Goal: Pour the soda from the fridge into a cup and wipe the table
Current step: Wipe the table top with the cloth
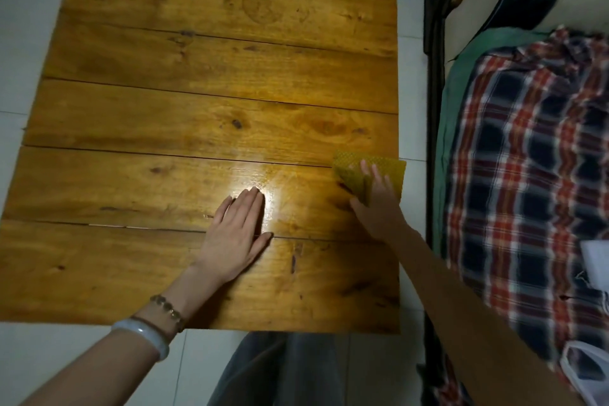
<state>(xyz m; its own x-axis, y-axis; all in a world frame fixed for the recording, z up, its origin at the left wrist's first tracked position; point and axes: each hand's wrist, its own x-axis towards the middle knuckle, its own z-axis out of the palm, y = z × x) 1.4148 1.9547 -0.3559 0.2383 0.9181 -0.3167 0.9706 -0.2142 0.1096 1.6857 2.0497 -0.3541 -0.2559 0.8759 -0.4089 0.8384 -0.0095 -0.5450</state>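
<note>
A square wooden table [197, 102] of wide planks fills most of the view. My left hand [235, 234] lies flat on it near the front, palm down, fingers together, holding nothing. My right hand [377, 204] presses a folded yellow cloth [359, 175] onto the table close to its right edge; the fingers lie over the cloth and the thumb is beside it. A glossy patch reflects light between my two hands. No soda or cup is in view.
A bed or sofa stands right of the table, with a plaid cloth [534, 158] over a green sheet [461, 82]. A dark frame [435, 76] runs along its edge. White floor tiles [29, 10] surround the table. My grey trousers [280, 369] are below the front edge.
</note>
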